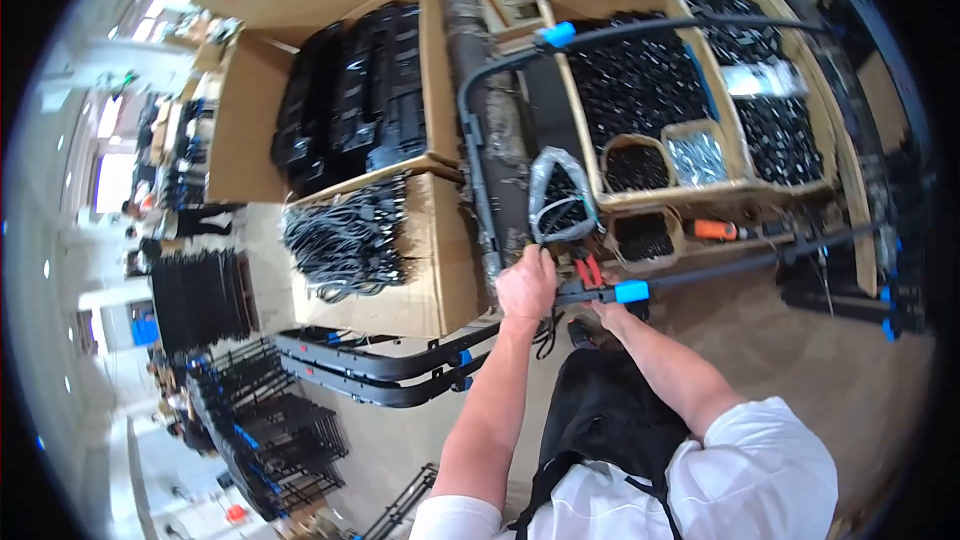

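The black metal tube with the blue sleeve runs out to the right from the person's hands, lying across the front of the workbench. The right hand sits just under the tube's near end, fingers curled round it as far as can be seen — the grip itself is partly hidden. The left hand is closed in a fist right beside that end, knuckles up, on or against a dark fitting; what exactly it pinches can't be told. Red-handled pliers lie just beyond the fingers, between the two hands, touched by neither.

Judging by this, the step in hand looks like fitting or cabling the tube end — both hands meet at one joint. The next move would call for a steady hold w/ the right hand while the left works the small part in; the pliers are within easy reach.

Just above the left-hand fingers: a clear plastic bag of black parts. Further out, a curved black frame with another blue sleeve, cardboard boxes of small black parts, an orange-handled tool to the right. Left of the fist, a box of cables. Below the forearms, finished black frames lie stacked nr the floor.
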{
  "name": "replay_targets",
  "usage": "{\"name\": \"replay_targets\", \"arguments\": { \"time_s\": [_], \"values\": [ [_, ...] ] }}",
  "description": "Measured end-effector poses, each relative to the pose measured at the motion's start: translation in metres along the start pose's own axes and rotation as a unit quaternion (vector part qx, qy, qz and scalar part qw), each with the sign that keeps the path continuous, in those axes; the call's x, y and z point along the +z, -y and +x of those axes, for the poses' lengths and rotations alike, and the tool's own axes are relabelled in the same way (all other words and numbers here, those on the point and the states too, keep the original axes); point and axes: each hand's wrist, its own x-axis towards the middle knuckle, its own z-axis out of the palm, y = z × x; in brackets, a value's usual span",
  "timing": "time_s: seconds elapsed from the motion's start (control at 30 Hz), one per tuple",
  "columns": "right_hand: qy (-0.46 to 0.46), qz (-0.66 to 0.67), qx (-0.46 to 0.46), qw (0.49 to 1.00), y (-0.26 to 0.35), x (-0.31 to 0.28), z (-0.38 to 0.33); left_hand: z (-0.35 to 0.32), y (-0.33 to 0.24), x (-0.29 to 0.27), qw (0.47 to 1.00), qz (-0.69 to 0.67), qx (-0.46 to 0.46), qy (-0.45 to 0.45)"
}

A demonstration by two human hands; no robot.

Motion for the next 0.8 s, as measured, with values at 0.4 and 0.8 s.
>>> {"name": "replay_targets", "arguments": {
  "time_s": [0.4,0.8],
  "values": [
    [0.085,-0.309,0.099,0.942,0.024,-0.125,-0.013,0.059,-0.004,-0.024,0.943,-0.285,-0.142,-0.094],
    [-0.074,-0.368,0.025,0.927,0.156,-0.172,-0.174,0.314,0.129,-0.077,0.974,0.083,-0.130,-0.164]
  ]
}}
